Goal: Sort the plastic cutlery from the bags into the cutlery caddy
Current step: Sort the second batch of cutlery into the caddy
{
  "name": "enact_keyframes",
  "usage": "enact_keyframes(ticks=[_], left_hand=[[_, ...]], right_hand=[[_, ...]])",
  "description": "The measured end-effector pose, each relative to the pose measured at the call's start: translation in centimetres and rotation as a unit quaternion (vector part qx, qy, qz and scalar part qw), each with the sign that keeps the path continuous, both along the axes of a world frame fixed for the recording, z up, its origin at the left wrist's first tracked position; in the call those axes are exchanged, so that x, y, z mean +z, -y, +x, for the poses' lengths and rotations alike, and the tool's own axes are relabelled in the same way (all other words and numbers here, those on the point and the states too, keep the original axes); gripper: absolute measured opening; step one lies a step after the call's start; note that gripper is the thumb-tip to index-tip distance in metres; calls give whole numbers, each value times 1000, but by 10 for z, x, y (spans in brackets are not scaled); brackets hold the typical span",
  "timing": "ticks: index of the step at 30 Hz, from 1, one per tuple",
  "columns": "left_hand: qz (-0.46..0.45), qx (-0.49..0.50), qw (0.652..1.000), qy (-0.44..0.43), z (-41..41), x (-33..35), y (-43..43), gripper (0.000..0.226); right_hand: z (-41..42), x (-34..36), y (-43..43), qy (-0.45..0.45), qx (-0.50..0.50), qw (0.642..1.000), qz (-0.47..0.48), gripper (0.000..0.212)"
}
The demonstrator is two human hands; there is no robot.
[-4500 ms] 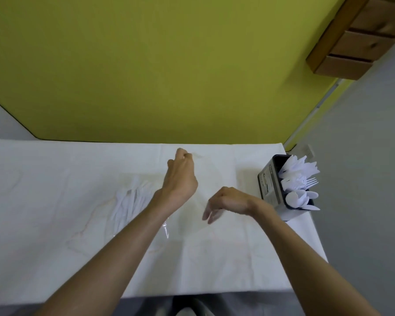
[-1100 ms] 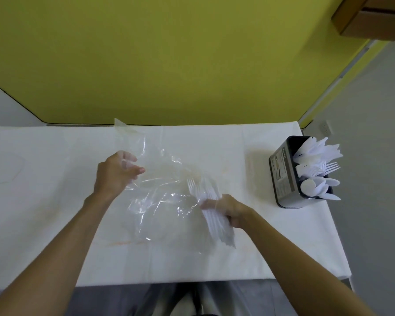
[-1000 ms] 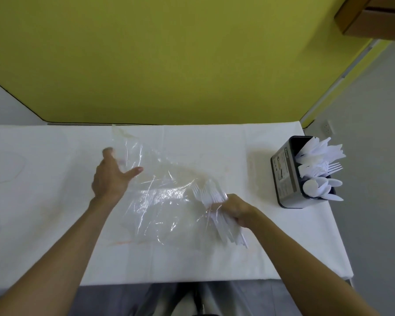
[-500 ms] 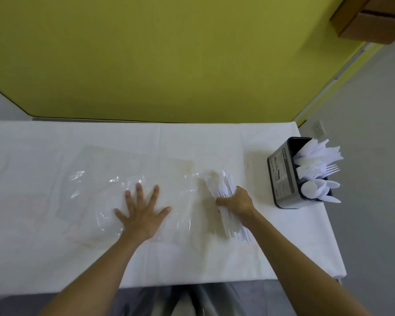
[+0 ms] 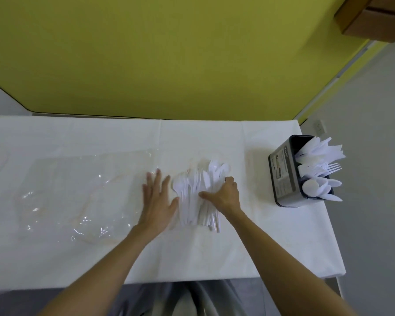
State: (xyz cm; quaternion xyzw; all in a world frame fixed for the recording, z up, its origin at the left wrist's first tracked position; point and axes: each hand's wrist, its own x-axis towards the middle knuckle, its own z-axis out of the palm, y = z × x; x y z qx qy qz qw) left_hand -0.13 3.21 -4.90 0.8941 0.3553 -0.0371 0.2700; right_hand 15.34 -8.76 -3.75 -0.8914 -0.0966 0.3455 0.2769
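A yellow-green wall (image 5: 169,53) fills the far half of the scene, with the corner of a wooden cabinet (image 5: 369,19) at the far right. Below it runs the tabletop (image 5: 214,252), covered in a white cloth. A clear plastic bag (image 5: 78,190) lies flattened and crinkled across the left part of the cloth. At the right end of the tabletop, well apart from the bag, the dark cutlery caddy (image 5: 283,176) stands upright. Forks fill its middle compartment and spoons its near one; the flat white pieces in the far compartment may be knives or napkins, too blurred to tell. Between bag and caddy a pile of white plastic cutlery (image 5: 194,192) lies on the cloth, handles pointing near and spoon bowls showing at its far end. The left hand (image 5: 157,201) lies flat, palm down, its fingers straight and spread, against the pile's left side over the bag's right edge, holding nothing. The right hand (image 5: 226,195) grips the pile, its fingers curled round the right edge and its thumb stretched across the top.
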Motion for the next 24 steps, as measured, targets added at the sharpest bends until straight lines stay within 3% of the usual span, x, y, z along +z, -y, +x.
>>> enact_keyframes(ticks=[5, 9, 13, 18, 24], left_hand=[[-13, -190, 981, -28, 22, -8, 45, 70], [-7, -204, 976, -78, 16, -23, 51, 75], [-7, -180, 983, -45, 5, -19, 45, 67], [-15, -83, 995, -49, -17, -24, 39, 62], [48, -90, 995, -15, -27, -27, 39, 56]], right_hand=[[-7, -6, 43, 157, 144, 977, -2, 93], [-12, -11, 66, 187, 256, 947, -50, 81], [-10, -9, 73, 170, 157, 973, -13, 68], [-6, -13, 73, 131, 22, 991, -7, 23], [2, -17, 64, 75, 6, 995, -65, 17]])
